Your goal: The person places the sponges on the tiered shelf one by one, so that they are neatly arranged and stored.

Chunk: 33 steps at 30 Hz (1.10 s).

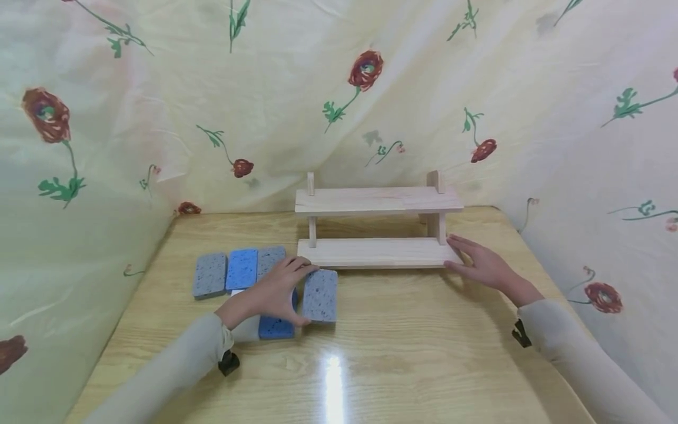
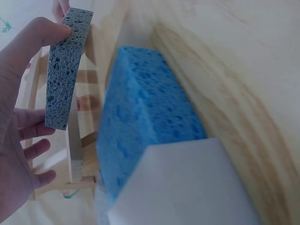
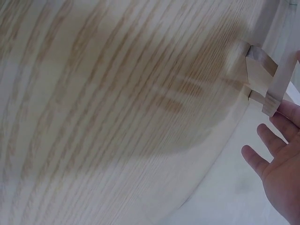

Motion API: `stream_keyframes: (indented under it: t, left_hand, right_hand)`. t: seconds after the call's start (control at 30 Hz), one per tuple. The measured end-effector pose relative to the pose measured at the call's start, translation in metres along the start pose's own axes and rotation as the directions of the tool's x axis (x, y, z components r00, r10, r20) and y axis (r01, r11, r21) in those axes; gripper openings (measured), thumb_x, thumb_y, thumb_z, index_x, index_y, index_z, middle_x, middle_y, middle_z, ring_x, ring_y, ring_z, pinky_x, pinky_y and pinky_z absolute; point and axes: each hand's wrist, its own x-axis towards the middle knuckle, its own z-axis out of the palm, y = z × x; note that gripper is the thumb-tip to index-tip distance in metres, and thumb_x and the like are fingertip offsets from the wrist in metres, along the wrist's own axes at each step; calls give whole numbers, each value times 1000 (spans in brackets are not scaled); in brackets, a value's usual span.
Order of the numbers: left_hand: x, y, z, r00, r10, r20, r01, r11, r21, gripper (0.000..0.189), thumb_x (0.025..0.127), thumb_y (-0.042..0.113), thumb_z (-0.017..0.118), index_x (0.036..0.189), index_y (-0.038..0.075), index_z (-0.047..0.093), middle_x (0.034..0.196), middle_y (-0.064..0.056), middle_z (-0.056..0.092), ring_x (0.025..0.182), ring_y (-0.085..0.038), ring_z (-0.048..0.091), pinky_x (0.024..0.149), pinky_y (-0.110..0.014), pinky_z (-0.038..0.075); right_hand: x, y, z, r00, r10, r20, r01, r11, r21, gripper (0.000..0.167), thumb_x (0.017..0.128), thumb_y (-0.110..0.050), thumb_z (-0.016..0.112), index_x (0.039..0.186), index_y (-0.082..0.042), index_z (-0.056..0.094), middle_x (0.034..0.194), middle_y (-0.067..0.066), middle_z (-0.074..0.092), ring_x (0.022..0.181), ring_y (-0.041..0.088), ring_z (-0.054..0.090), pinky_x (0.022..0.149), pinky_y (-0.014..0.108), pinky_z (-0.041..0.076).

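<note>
Left hand (image 1: 271, 294) pinches one gray sponge (image 1: 320, 297) near one shelf (image 1: 373, 200).

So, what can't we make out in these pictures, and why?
Head: lower part of the middle gray sponge, behind the left grip.
Head: whether the white patches join, behind that wrist.
Left wrist: end of the white block, beyond the bottom edge.
Right wrist: most of the shelf, beyond the right edge.

Sponges (image 1: 242, 269) on table (image 1: 402, 353), shelf (image 1: 371, 253) behind (rightward)
</note>
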Motion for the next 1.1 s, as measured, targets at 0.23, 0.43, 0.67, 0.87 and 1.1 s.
stream_keyframes:
  t: [0.23, 0.43, 0.67, 0.87, 1.1]
  left_hand:
    - [10, 5, -8, 998, 38, -49, -38, 999, -1, 108, 69, 63, 82, 155, 11, 42, 150, -10, 45, 136, -31, 41, 109, -54, 42]
    - [20, 10, -14, 997, 47, -68, -46, 999, 17, 109, 67, 61, 85, 154, 10, 43, 150, -11, 45, 138, -30, 41, 108, -54, 44]
    - [32, 17, -27, 993, 46, -105, -44, 999, 17, 112, 62, 57, 89, 152, 8, 44, 148, -11, 47, 133, -29, 42, 107, -52, 44]
    - [40, 19, -37, 994, 34, -106, -32, 999, 23, 112, 64, 57, 88, 154, 9, 42, 149, -11, 47, 135, -30, 42, 108, -53, 44]
    - [50, 17, -48, 989, 54, -140, -48, 998, 50, 110, 64, 58, 87, 153, 8, 44, 145, -10, 49, 132, -29, 43, 109, -49, 43]
  right_hand:
    - [1, 2, 0, 1000, -1, -2, 1, 1000, 4, 77, 98, -47, 63, 153, 2, 41, 161, 26, 34, 146, 51, 33, 113, 67, 31]
    - [-1, 2, 1, 1000, -12, -5, 12, 1000, 18, 77, 98, -46, 64, 153, 3, 41, 161, 27, 34, 146, 52, 33, 113, 67, 31]
    - [-1, 2, 1, 1000, -14, -12, 15, 1000, 19, 77, 98, -46, 64, 153, 3, 41, 161, 27, 34, 145, 52, 33, 113, 67, 32]
    - [-3, 3, 1, 1000, -10, -16, 10, 1000, 20, 77, 98, -47, 64, 154, 1, 41, 161, 26, 34, 145, 51, 34, 112, 67, 33]
    - [-2, 3, 1, 1000, -18, -21, 18, 1000, 22, 76, 98, -46, 64, 153, 2, 41, 161, 27, 34, 145, 52, 34, 111, 68, 33]
